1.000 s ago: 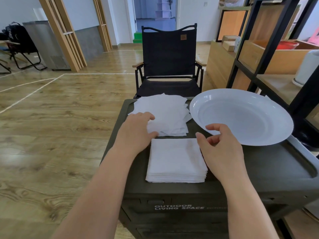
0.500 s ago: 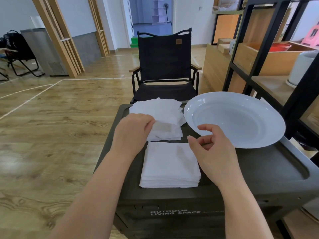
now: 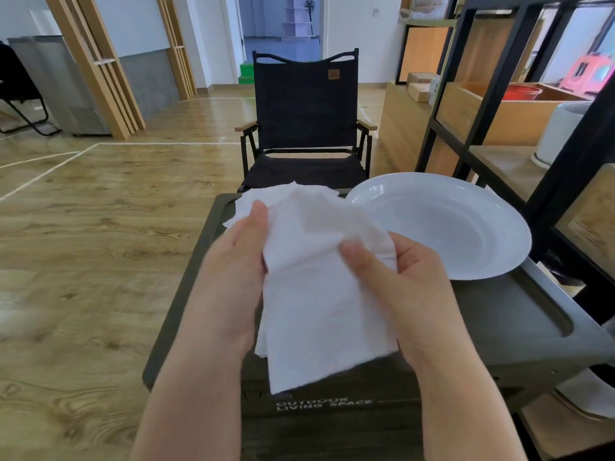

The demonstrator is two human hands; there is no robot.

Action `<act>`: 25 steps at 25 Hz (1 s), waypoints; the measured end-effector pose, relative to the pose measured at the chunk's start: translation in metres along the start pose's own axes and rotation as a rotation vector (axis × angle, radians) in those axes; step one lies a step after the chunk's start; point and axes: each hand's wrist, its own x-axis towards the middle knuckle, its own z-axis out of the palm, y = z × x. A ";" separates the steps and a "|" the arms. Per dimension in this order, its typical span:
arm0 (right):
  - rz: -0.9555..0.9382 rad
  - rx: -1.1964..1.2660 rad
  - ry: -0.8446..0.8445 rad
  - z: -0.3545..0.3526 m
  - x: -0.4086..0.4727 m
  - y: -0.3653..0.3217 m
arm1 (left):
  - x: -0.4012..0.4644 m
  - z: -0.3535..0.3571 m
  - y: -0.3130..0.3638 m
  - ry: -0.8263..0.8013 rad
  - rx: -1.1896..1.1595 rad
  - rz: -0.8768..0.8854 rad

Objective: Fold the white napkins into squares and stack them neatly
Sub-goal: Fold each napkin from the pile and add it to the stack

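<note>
A white napkin (image 3: 316, 294) hangs lifted above the dark green box (image 3: 499, 321), held by both hands. My left hand (image 3: 233, 277) pinches its upper left edge and my right hand (image 3: 409, 287) grips its upper right edge. The cloth drapes down between them, loosely bunched at the top. Behind it the pile of unfolded napkins (image 3: 253, 201) shows at the box's far left. The stack of folded napkins is almost hidden under the held one; only a sliver of its edge (image 3: 260, 344) shows.
A large white plate (image 3: 466, 227) rests on the box's far right. A black folding chair (image 3: 306, 128) stands just behind the box. A black-framed wooden shelf (image 3: 532, 111) rises close on the right. Wooden floor lies to the left.
My left hand picked one napkin off the unfolded pile and raised it toward me. My right hand came over and took its other edge. The napkin now covers the folded stack.
</note>
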 end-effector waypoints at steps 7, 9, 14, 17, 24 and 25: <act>0.042 -0.080 0.170 -0.004 0.005 0.007 | 0.005 -0.005 -0.024 0.099 0.135 0.068; -0.006 -0.129 0.178 -0.003 0.006 0.006 | 0.006 -0.016 -0.032 0.048 0.138 0.149; -0.109 -0.200 0.079 -0.004 0.003 0.003 | 0.007 -0.027 -0.026 -0.075 0.245 0.354; -0.166 -0.339 -0.002 -0.009 0.002 0.002 | 0.005 -0.032 -0.026 0.018 0.480 0.429; -0.278 -0.700 0.101 -0.004 -0.002 0.008 | 0.004 -0.032 -0.022 0.184 0.795 0.593; -0.268 -0.684 0.114 -0.005 -0.001 0.008 | 0.004 -0.034 -0.021 0.194 0.789 0.610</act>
